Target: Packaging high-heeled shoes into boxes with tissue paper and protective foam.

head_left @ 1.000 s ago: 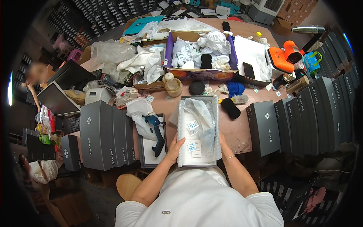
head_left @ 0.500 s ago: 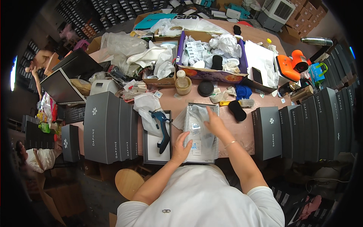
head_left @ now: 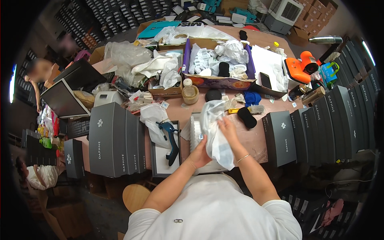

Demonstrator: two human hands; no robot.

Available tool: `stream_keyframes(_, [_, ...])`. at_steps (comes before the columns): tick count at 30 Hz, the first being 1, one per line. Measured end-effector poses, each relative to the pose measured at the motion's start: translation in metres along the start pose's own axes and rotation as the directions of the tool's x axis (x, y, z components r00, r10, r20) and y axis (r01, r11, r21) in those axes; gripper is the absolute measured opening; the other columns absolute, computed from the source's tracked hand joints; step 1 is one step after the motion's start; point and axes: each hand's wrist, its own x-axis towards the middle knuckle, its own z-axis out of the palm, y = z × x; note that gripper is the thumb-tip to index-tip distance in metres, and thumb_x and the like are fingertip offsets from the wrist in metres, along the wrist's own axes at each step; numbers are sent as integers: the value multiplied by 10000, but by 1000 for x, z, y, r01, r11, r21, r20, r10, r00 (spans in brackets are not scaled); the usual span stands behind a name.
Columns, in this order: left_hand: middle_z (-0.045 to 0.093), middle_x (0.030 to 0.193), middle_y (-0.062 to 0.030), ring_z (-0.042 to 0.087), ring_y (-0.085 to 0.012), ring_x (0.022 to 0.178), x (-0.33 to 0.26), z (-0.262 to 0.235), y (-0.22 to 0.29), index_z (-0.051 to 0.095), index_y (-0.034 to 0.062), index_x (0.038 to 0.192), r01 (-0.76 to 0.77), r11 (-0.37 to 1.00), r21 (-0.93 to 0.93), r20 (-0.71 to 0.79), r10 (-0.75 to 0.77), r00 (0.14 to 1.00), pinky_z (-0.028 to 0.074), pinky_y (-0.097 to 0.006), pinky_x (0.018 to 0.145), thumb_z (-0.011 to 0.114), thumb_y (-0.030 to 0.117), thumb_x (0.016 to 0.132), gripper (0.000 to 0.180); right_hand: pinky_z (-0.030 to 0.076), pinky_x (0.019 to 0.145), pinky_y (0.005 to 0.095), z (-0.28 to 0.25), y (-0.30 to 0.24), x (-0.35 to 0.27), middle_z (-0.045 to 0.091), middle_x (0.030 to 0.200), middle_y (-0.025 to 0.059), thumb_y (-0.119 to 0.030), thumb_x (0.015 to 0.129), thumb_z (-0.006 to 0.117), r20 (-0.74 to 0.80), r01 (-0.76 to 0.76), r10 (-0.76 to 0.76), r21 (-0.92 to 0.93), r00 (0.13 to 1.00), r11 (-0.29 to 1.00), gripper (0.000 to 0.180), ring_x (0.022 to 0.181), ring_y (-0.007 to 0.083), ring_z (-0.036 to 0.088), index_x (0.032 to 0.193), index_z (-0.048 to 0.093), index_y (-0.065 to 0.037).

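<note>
A translucent white bag is raised over an open grey shoebox, and both hands are on it. My right hand pinches the bag's right side. Closed against its left edge is my left hand. Whether anything lies inside the bag I cannot make out. Just left of it, a dark blue high-heeled shoe rests on a grey box part with a white inside. Another crumpled thin bag lies beside the shoe.
Grey shoeboxes stand upright in rows at left and right. Behind are a glue-like jar, a yellow-handled brush, a black pad and a purple carton of crumpled paper. A person is at the far left.
The translucent bag has come up out of the shoebox, with both hands now gripping it. My right hand has drawn slightly nearer to me, and my left has shifted right.
</note>
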Motion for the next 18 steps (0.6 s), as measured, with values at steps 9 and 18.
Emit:
stream_keyframes(9, [629, 1049, -103, 637, -192, 928, 10, 19, 23, 540, 18, 1148, -188, 978, 94, -130, 199, 971, 530, -337, 807, 598, 251, 902, 343, 482, 690, 293, -61, -74, -60, 582, 943, 83, -243, 810, 740, 241, -21, -40, 244, 970, 969, 460, 799, 146, 559, 1170, 563, -16])
stream_keyframes(18, [652, 970, -111, 668, -208, 805, -17, -3, 20, 550, -15, 1137, 102, 979, 177, -134, -79, 988, 562, -340, 719, 568, 206, 865, 350, 457, 640, 313, -25, -36, -64, 553, 795, 84, -90, 843, 651, 3, 375, -383, -205, 924, 904, 79, 734, 243, 577, 816, 586, -56])
